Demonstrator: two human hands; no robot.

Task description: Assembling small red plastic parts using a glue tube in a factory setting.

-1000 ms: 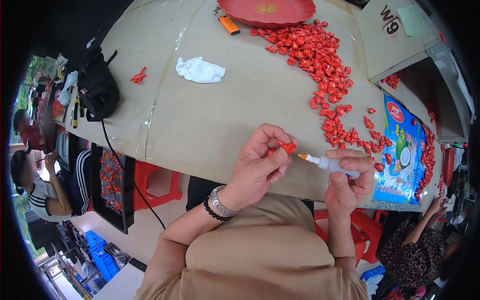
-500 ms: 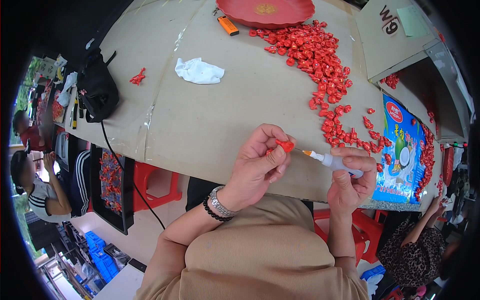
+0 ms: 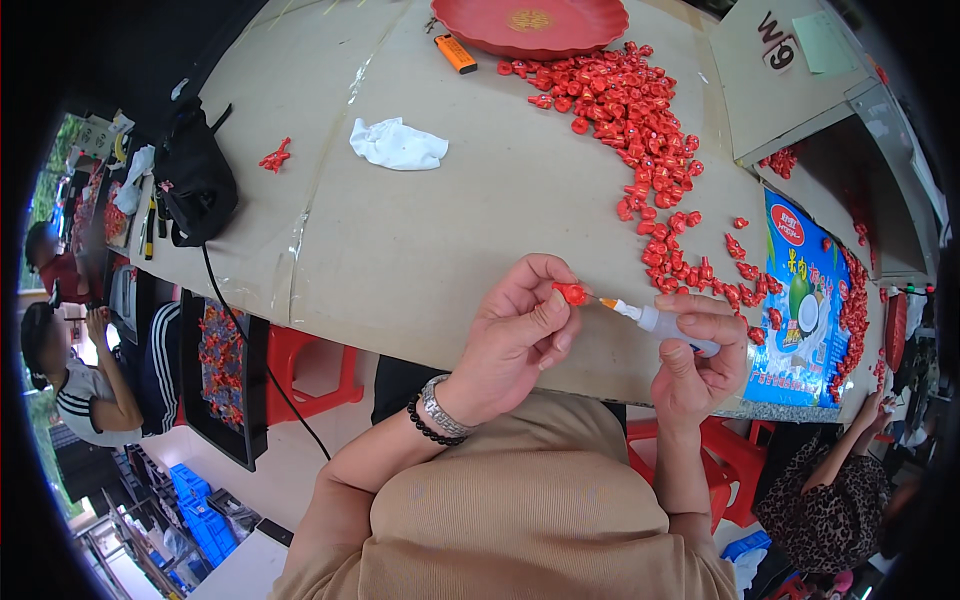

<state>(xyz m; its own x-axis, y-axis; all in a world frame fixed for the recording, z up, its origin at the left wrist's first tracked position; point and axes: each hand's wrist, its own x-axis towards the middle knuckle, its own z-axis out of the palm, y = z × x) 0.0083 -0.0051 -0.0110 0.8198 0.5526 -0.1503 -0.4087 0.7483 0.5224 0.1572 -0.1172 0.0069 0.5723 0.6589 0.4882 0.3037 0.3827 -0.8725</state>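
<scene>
My left hand (image 3: 525, 325) pinches a small red plastic piece (image 3: 571, 293) between thumb and forefinger, in front of my chest. In my right hand (image 3: 700, 355) lies a translucent squeeze bottle (image 3: 668, 326), tipped sideways with its white and orange nozzle towards the red piece. A thin needle at the nozzle's end reaches the piece or comes very close; I cannot tell whether it touches. Beyond my hands, a long heap of similar red pieces (image 3: 640, 130) curves across the table.
A red scalloped tray (image 3: 530, 40), an orange lighter (image 3: 456, 54) and a white cloth (image 3: 398, 144) lie on the table (image 3: 420, 230). A black bag (image 3: 195, 180) sits at left. More pieces lie on a blue printed sheet (image 3: 800, 310) beside a grey cabinet (image 3: 800, 80). Other people sit on both sides.
My right hand and the bottle have shifted slightly left, bringing the needle closer to the red piece. My left hand has hardly moved; the piece in it is turned a little.
</scene>
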